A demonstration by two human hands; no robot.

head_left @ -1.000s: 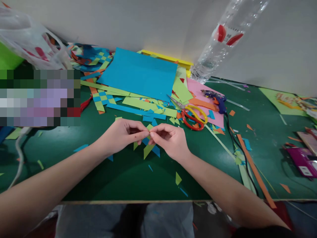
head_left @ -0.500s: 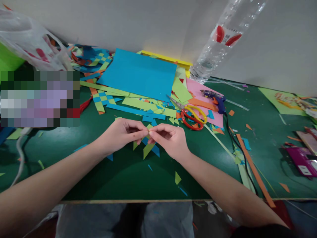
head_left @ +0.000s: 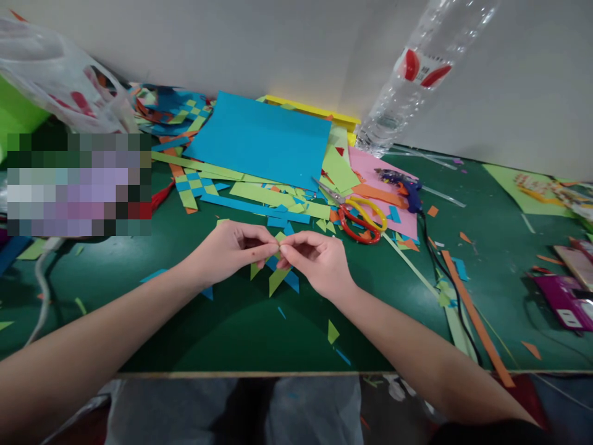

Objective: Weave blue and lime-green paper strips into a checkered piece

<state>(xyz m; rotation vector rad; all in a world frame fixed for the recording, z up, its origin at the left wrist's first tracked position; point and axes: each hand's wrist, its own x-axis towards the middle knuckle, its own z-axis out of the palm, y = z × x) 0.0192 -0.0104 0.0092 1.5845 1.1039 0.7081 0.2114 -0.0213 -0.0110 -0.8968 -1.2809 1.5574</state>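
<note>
My left hand (head_left: 234, 250) and my right hand (head_left: 322, 259) meet fingertip to fingertip above the green table. Both pinch a small woven paper piece (head_left: 278, 282) of green and blue strips, whose pointed strip ends stick out below and between the fingers. Its middle is hidden by my fingers. Beyond my right hand lie scissors (head_left: 359, 217) with one red and one yellow handle loop. A large blue paper sheet (head_left: 264, 139) rests on green and blue paper strips behind my hands.
A blue glue gun (head_left: 410, 191) lies on pink paper (head_left: 403, 224), its black cord running toward me. A clear plastic bottle (head_left: 393, 93) leans by the wall. At left are a plastic bag (head_left: 69, 80) and a grey cable (head_left: 42, 281); at right, a purple box (head_left: 563, 300). Paper scraps are scattered around.
Both hands hold the same pinch on the woven paper piece, almost unmoved. The view has shifted very slightly.
</note>
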